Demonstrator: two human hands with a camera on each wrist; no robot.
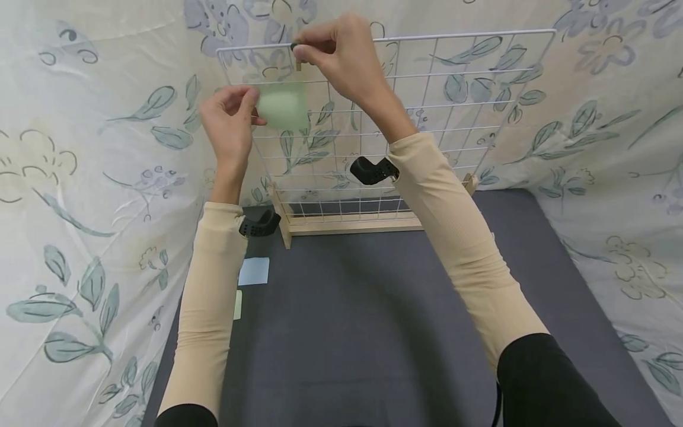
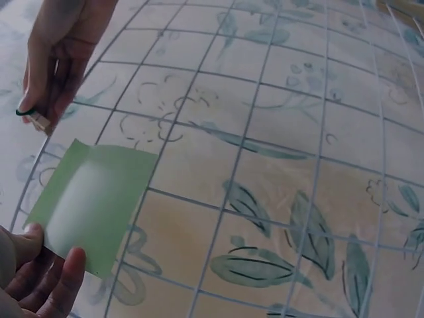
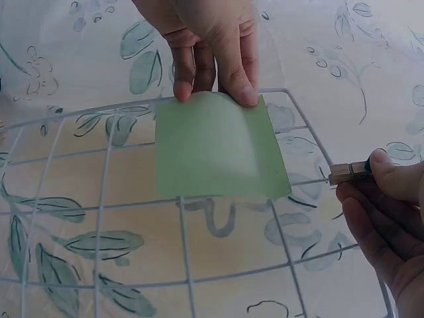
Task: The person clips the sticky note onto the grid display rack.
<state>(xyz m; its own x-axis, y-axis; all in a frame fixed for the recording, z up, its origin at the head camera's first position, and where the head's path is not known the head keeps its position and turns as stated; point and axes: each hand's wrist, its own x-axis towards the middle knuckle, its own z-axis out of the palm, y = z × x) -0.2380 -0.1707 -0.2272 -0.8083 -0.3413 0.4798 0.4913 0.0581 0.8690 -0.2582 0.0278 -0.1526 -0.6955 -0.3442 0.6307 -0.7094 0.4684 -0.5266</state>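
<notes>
At the upper left of a white wire grid rack [image 1: 464,37], my left hand [image 1: 228,121] pinches a square of light green paper [image 1: 284,107] by its edge between thumb and fingers. The paper [image 2: 99,195] lies against or very close to the wires and bends slightly. My right hand [image 1: 349,56] is at the rack's top wire, pinching a small wooden clothespin [image 3: 350,173] with a dark green end. In the right wrist view the clothespin's wooden tip is at the outer wire, apart from the paper; whether it grips the wire I cannot tell.
The rack stands on a wooden base [image 1: 352,227] on a dark grey table surface [image 1: 341,332]. A light blue paper square [image 1: 254,271] lies left on the table, with a pale green paper [image 1: 238,305] partly behind my left sleeve. Floral cloth [image 1: 85,178] hangs around.
</notes>
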